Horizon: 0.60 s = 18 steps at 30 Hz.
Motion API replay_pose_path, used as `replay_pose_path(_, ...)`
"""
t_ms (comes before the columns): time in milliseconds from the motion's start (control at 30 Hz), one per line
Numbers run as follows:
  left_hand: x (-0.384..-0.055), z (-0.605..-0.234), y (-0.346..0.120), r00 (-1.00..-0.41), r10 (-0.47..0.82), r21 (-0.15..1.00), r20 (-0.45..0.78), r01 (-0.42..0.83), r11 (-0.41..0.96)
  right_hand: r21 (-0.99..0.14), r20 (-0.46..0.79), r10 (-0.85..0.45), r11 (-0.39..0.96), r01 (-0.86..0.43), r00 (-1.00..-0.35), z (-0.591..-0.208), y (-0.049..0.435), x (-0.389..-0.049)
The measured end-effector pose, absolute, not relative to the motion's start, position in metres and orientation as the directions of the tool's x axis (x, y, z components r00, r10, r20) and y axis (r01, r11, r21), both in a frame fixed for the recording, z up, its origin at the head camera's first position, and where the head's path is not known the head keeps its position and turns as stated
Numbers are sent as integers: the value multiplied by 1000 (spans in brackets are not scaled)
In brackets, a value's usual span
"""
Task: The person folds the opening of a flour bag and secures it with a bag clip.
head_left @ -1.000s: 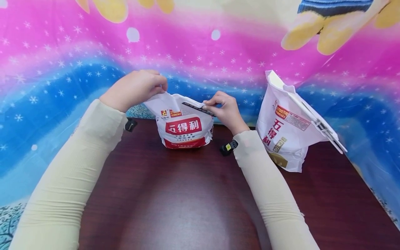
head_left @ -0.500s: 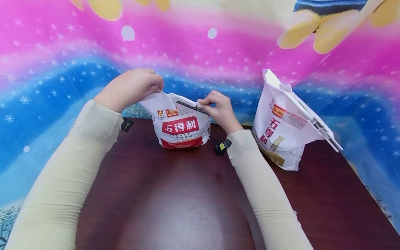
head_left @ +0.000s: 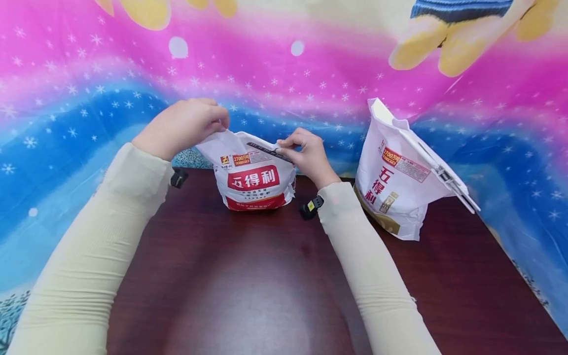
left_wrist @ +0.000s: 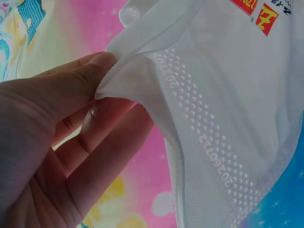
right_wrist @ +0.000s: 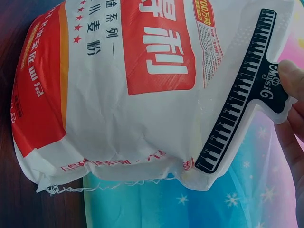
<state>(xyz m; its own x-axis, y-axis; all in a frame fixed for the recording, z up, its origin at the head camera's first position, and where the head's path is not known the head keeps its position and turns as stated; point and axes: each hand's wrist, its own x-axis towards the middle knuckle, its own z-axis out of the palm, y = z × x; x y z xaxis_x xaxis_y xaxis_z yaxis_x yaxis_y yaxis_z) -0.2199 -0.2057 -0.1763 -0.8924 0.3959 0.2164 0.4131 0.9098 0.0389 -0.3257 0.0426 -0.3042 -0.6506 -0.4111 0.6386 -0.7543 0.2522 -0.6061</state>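
Observation:
A white flour bag point(head_left: 253, 185) with red labels stands on the table near the back. My left hand point(head_left: 184, 123) pinches its upper left corner; in the left wrist view the thumb presses the folded white edge point(left_wrist: 137, 76) against the fingers. Along the upper right edge of the bag sits a black clip printed with piano keys point(right_wrist: 237, 95). Thumb and fingers of my right hand point(head_left: 310, 153) pinch the clip's handle tab, as the right wrist view shows. The clip's rear side is hidden.
To the right stands a second white flour bag point(head_left: 395, 172), its top slanted, with a pale clip point(head_left: 443, 177) along its right upper edge. The dark wooden table point(head_left: 248, 286) ends at a patterned cloth point(head_left: 266, 74) behind and on both sides.
The head view has shifted slightly, so everything sits a little further left. Both hands keep the same grips on the bag and the clip.

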Motion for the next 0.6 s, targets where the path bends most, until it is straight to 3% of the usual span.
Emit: replay_pose_path(600,-220,-178,-204,-895,390,35,215,406,913,-583,613,-435,314,-749,-660,-304,45,-326)
